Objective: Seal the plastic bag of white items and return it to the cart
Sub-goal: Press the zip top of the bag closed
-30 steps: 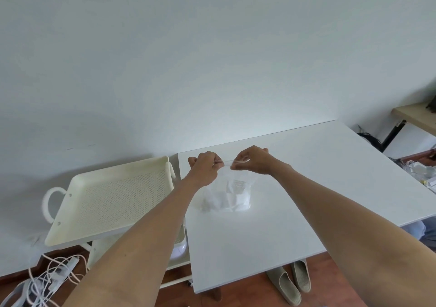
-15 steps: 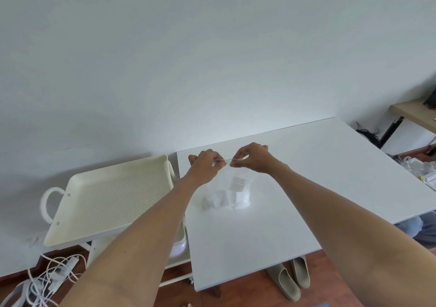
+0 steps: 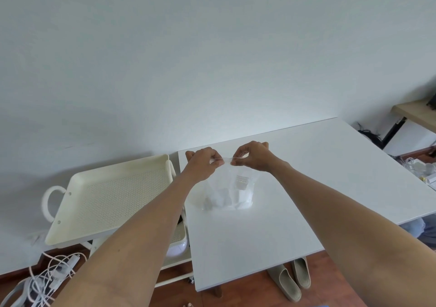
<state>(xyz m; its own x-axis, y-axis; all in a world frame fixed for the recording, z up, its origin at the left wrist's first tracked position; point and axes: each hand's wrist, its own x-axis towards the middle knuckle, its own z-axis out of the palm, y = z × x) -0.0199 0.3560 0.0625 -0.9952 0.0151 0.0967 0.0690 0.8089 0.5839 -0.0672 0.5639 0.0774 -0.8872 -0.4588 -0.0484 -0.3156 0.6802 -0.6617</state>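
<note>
Since a second ago the two hands have drawn closer together along the top of the bag, so that only a short stretch of the zip strip shows between them; the bag itself has not shifted on the table. I judge from this that the pinching has run nearly the whole mouth and the seal is close to done, though whether the strip is fully mated cannot be told.

On the left, the cream cart point(image 3: 77, 212) stands just beside the table, its perforated top tray bare and a lower shelf partly hidden by the forearm. The left hand point(image 3: 203, 165) has thumb and forefinger closed on the strip at its left end. The clear plastic bag point(image 3: 224, 193) stands upright on the white table point(image 3: 306, 200), near the table's left edge, white items heaped in its bottom. The right hand point(image 3: 253, 156) pinches the strip likewise, its fingertips almost touching the left's.

Left to do, as I judge: a last press, then the carry across to the cart.
</note>
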